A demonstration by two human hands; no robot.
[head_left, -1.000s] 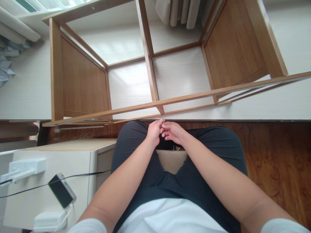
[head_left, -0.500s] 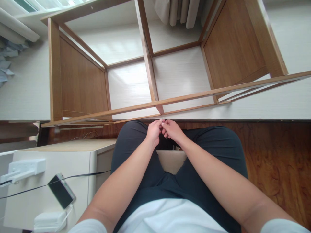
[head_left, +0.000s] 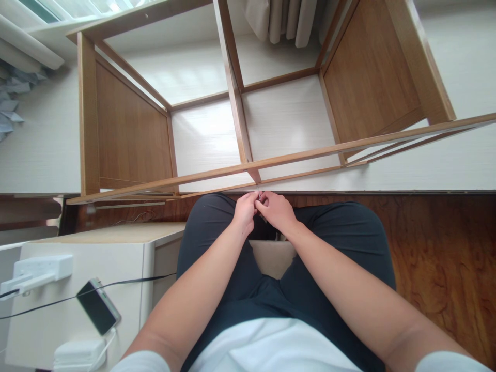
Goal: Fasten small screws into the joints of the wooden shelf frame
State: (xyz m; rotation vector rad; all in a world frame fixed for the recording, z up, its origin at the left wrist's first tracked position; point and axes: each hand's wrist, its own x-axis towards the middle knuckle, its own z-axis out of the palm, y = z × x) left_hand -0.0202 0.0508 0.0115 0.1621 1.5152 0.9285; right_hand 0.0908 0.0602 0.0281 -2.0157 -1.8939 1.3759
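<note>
My left hand and my right hand meet above the gap between my knees, both with fingers closed in a pinch. Between the fingertips shows a small, thin silvery piece; its kind is too small to make out. Just beyond my fingers is the wooden frame, brown, with a long front rail and a middle post whose lower end sits very near my fingertips. Whether the silvery piece touches the frame I cannot tell.
Wood panels close the frame's left side and right side. The frame stands on a pale ledge. At my left, a white cabinet bears a dark-screened device, a power strip and a white adapter. A black cable crosses it.
My right hand has turned slightly, its thumb moving left and down across the left fingertips. The silvery piece shows a bit more. The frame stays essentially where it was.
</note>
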